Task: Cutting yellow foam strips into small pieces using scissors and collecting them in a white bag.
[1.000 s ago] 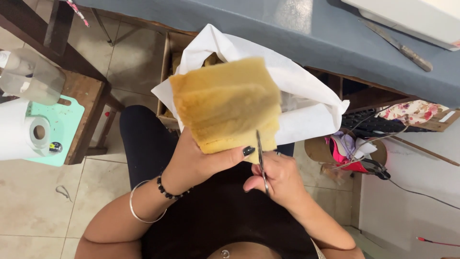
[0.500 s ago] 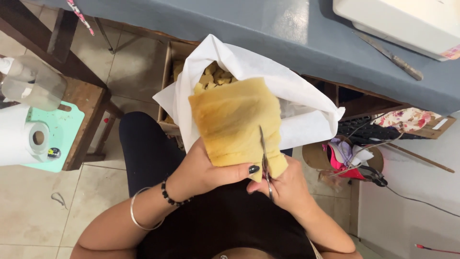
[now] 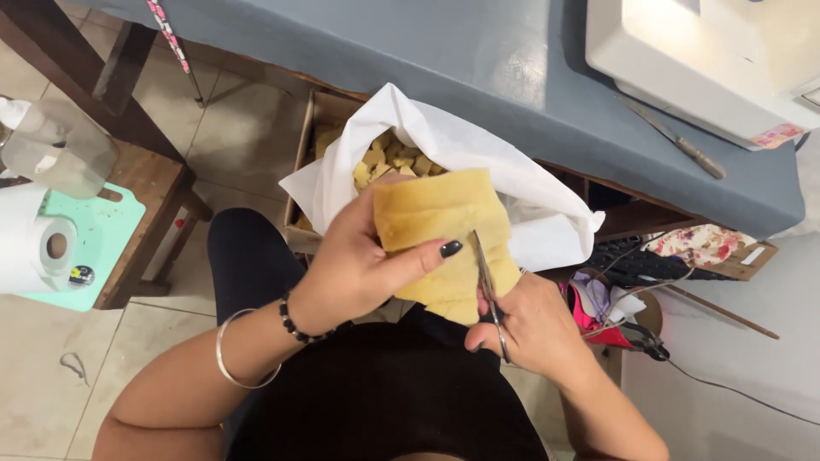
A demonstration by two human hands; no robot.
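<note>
Both hands busy: left hand [image 3: 359, 265] grip closed on yellow foam [image 3: 440, 230]; right hand [image 3: 530, 329] grips scissors [image 3: 489, 286], blades partly foam-hidden.

A grey-blue counter [image 3: 444, 77] carries a white sewing machine [image 3: 709, 60] at its right end, with a slim metal tool [image 3: 679, 141] lying just beside it. A patterned tape [image 3: 168, 34] hangs over the counter's left edge.

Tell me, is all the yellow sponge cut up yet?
Not yet. Many small yellow cubes already lie in the white bag. The left hand holds a big foam piece, and the right hand has scissors cutting into it. That whole piece is uncut apart from this slit.
</note>
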